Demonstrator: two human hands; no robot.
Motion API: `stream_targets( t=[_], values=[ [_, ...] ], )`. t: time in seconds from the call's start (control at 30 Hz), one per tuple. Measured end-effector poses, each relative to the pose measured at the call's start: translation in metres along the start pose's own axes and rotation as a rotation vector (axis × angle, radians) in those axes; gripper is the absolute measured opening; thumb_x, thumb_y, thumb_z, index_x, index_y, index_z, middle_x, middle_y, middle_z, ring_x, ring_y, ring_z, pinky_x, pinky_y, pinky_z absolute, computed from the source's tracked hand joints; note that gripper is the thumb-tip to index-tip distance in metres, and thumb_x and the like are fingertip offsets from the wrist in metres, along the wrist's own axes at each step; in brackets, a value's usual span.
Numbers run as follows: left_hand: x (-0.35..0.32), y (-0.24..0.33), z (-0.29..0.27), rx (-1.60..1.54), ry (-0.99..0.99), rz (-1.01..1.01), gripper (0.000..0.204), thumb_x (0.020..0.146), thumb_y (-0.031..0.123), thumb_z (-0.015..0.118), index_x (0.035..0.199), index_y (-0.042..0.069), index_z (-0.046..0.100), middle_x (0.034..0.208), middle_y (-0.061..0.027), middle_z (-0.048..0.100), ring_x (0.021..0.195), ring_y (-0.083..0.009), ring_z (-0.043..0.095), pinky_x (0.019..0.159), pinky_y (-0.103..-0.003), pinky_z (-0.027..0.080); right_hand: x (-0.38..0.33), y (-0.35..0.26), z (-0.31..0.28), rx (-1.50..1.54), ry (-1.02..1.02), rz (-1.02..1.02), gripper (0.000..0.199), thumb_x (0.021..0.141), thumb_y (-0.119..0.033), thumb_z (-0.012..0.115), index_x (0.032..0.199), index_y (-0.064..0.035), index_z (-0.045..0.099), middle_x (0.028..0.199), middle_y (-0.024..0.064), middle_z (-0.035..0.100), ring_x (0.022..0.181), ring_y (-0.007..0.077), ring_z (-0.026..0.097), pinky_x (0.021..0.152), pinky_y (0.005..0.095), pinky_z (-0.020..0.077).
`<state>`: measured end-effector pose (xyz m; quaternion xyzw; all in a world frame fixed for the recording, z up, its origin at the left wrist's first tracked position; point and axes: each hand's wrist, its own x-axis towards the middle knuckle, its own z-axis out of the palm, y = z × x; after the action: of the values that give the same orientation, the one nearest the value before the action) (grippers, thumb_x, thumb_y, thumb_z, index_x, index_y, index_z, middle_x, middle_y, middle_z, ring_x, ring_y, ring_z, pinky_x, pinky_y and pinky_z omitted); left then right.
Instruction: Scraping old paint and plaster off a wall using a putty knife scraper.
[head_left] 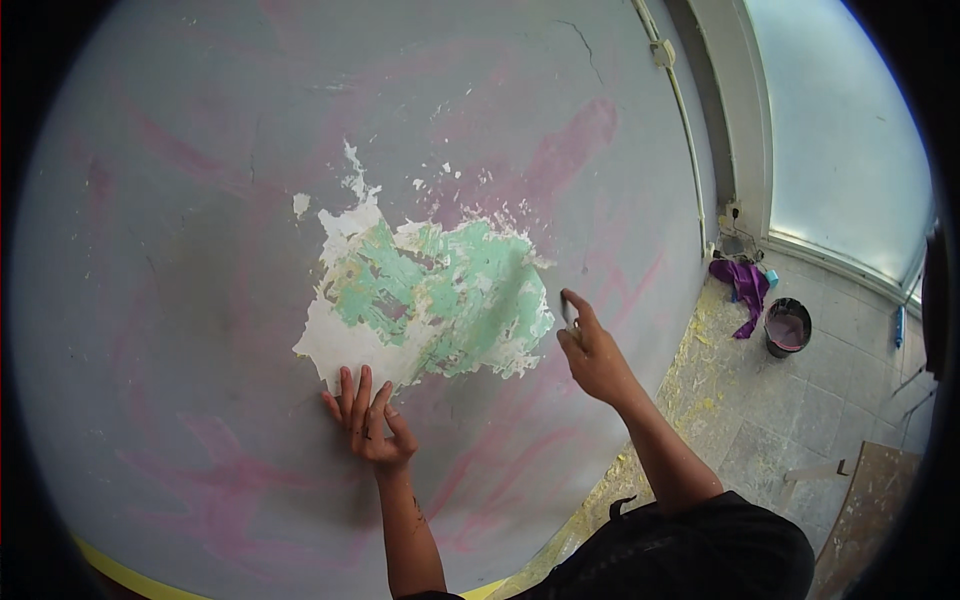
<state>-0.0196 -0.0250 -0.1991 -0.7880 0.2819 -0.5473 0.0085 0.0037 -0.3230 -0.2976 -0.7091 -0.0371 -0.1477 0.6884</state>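
Note:
A grey wall (200,330) with pink smears fills most of the view. In its middle the coating is gone over a ragged patch (470,290), baring mint green and white layers. My left hand (372,420) lies with spread fingers against the wall, its fingertips at the white lower edge of the patch. Just right of the patch, my right hand (596,360) is closed around a small scraper (570,318), index finger stretched along it. Most of the scraper is hidden by the hand, and I cannot tell whether it touches the wall.
Yellow flakes (690,390) litter the tiled floor along the wall's foot. At the right stand a black bucket (787,328) and a purple cloth (740,285) below a large frosted window (850,130). A spattered wooden board (870,510) is at lower right. A cable conduit (685,120) runs along the wall.

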Motion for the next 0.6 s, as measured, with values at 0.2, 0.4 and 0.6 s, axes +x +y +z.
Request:
stream_targets(
  t=[0.2, 0.4, 0.6],
  values=[
    [0.001, 0.058, 0.019, -0.294, 0.040, -0.037, 0.027, 0.090, 0.008, 0.053, 0.107, 0.001, 0.073, 0.120, -0.0139, 0.072, 0.125, -0.0385, 0.060, 0.113, -0.053, 0.038, 0.003, -0.014, 0.005, 0.200, -0.037, 0.060, 0.056, 0.102, -0.015, 0.052, 0.154, -0.0121, 0.032, 0.072, 0.0162, 0.063, 0.070, 0.0293, 0.064, 0.071, 0.0426, 0.0478],
    [0.002, 0.088, 0.049, -0.525, -0.319, -0.231, 0.022, 0.088, 0.003, 0.064, 0.108, 0.005, 0.073, 0.103, -0.0132, 0.072, 0.099, -0.0307, 0.068, 0.090, -0.041, 0.053, 0.004, -0.016, 0.010, 0.226, -0.088, -0.018, 0.056, 0.104, -0.016, 0.051, 0.157, -0.0164, 0.033, 0.078, 0.0063, 0.062, 0.055, 0.0110, 0.051, 0.057, 0.0299, 0.0456],
    [-0.033, 0.087, 0.046, -0.564, -0.449, -0.442, 0.017, 0.091, 0.005, 0.063, 0.105, 0.003, 0.073, 0.100, -0.0130, 0.074, 0.096, -0.0293, 0.071, 0.087, -0.039, 0.055, 0.000, 0.021, -0.025, 0.086, -0.003, 0.077, 0.056, 0.102, -0.016, 0.055, 0.154, -0.0120, 0.034, 0.082, 0.0130, 0.067, 0.070, 0.0242, 0.063, 0.069, 0.0372, 0.0501]
  ],
)
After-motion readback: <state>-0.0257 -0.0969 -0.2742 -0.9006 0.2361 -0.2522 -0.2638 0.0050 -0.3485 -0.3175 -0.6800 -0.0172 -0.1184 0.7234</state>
